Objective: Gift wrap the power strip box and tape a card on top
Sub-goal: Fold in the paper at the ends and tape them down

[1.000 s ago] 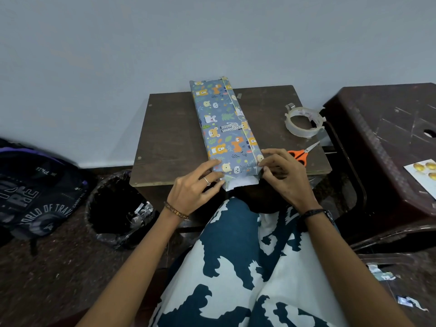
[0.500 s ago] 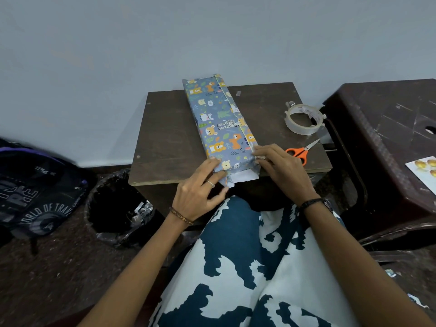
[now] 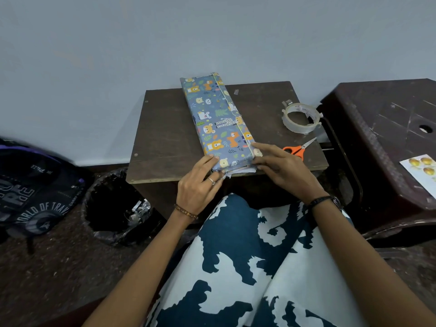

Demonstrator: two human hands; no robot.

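A long box wrapped in blue animal-print paper (image 3: pixel 218 121) lies lengthwise on a small dark wooden table (image 3: pixel 165 142), its near end at the table's front edge. White paper flaps stick out at that near end. My left hand (image 3: pixel 200 185) presses the near left corner, fingers on the paper fold. My right hand (image 3: pixel 280 166) holds the near right corner, fingers pinching the end flap. A roll of clear tape (image 3: pixel 300 117) and orange-handled scissors (image 3: pixel 298 149) lie to the right on the table. A card with gold shapes (image 3: pixel 422 171) rests on the stool to the right.
A dark plastic stool (image 3: pixel 387 142) stands right of the table. A black-lined waste bin (image 3: pixel 115 206) with scraps sits on the floor at left, a dark backpack (image 3: pixel 30 190) beyond it. My lap in blue-white print fabric (image 3: pixel 247 267) fills the foreground. A wall lies behind.
The box has slid slightly away along the table. Both hands stay at its near end, and the white end flap is folded in tighter, showing less than before.
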